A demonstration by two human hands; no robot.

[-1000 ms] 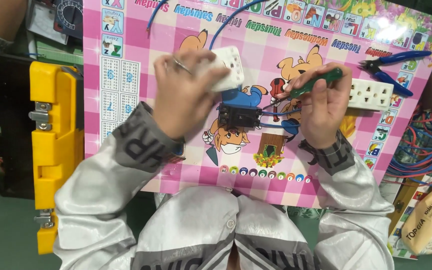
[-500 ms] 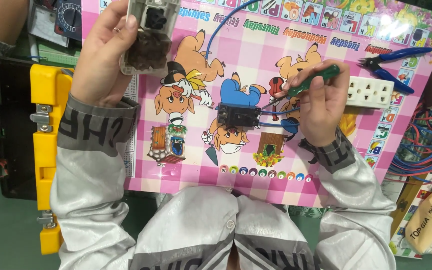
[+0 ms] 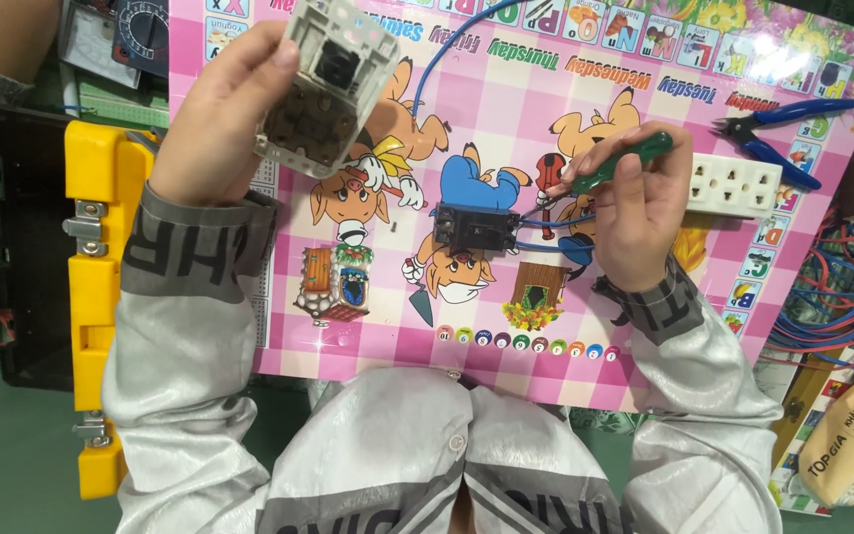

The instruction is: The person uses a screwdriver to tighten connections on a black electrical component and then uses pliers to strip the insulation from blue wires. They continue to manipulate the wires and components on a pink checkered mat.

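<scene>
The pink checked surface (image 3: 506, 89) with cartoon animals is filling most of the head view, its near edge running just above the person's lap and its right edge slanting down toward a tangle of blue and red wires (image 3: 847, 287). A yellow case (image 3: 96, 297) is lying along the left edge, its long side running toward the person, with a black tray (image 3: 22, 247) beside it.

The left hand (image 3: 214, 124) is grasping a grey switch plate (image 3: 328, 84), lifted above the far left part of the surface. The plate is tilting, its long axis running from upper right to lower left, its open back with a dark square recess facing the camera.

The right hand (image 3: 635, 213) is clenching a green-handled screwdriver (image 3: 615, 163). The tool is lying nearly level, handle toward the right, tip pointing left and slightly down toward a small black block (image 3: 471, 227) sitting mid-surface with blue wires running off it.

A white socket strip (image 3: 733, 186) is lying just beyond the right hand, and blue-handled pliers (image 3: 778, 129) are resting beyond that near the far right corner. Open room is lying between the two hands and along the near edge.
</scene>
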